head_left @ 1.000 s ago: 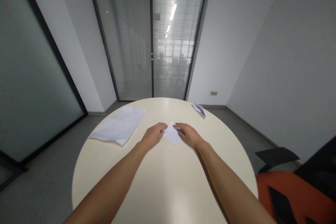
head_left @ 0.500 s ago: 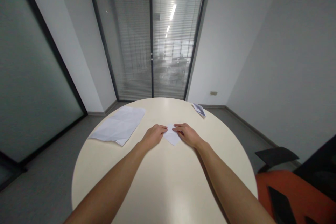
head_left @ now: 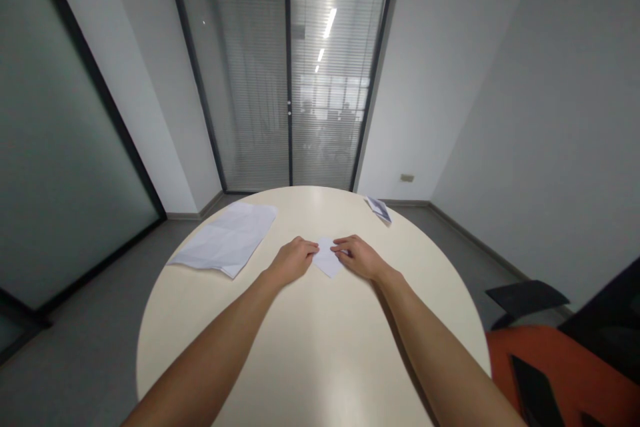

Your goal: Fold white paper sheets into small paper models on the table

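A small folded piece of white paper (head_left: 327, 263) lies on the round table, its lower end coming to a point. At its left edge is my left hand (head_left: 296, 259), fingers drawn together with the tips closed on the paper. My right hand (head_left: 358, 256) rests on the right edge, its fingers stretched out and slightly apart, the tips touching the paper. Both hands partly cover the paper's sides, so its full outline is hidden.
Larger creased white sheets (head_left: 227, 237) lie on the left of the cream table (head_left: 300, 347). A folded paper with a dark side (head_left: 379, 209) sits at the far right edge. An orange chair (head_left: 560, 367) with black armrests stands at the right.
My right hand has shifted very slightly right along the paper, and its fingertips have moved a little. My left hand and the other papers stay in place.
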Action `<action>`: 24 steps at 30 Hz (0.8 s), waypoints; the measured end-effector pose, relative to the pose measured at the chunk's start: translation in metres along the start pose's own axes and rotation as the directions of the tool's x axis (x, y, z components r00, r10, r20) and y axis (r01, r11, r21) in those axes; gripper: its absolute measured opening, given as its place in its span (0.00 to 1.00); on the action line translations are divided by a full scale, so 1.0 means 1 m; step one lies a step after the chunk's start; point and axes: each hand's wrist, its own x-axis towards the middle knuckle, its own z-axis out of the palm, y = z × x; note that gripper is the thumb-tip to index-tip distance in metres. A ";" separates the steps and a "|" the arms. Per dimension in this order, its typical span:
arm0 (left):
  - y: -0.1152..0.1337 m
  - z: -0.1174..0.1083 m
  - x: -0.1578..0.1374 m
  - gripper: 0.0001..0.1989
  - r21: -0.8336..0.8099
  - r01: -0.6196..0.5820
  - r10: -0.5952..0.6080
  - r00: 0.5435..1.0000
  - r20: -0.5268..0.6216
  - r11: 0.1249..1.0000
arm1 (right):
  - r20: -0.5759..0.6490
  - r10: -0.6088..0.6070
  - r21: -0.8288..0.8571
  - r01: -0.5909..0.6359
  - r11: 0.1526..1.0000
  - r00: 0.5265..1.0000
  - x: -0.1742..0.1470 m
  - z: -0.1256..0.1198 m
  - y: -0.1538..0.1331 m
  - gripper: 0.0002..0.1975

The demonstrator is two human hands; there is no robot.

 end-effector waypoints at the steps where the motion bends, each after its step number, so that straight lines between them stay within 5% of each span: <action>1: 0.001 -0.001 0.000 0.16 -0.005 0.006 -0.006 1.000 -0.001 1.000 | -0.002 0.008 0.000 -0.008 1.000 1.000 0.000 -0.001 0.001 0.14; 10: 0.009 -0.010 0.001 0.13 0.000 0.020 -0.020 1.000 -0.011 1.000 | 0.013 0.125 -0.052 -0.124 0.991 0.992 -0.003 -0.007 0.013 0.14; 24: 0.005 -0.003 -0.001 0.10 -0.070 -0.143 0.143 0.990 -0.002 0.987 | -0.089 0.270 -0.098 -0.278 0.955 0.959 -0.002 -0.006 0.009 0.10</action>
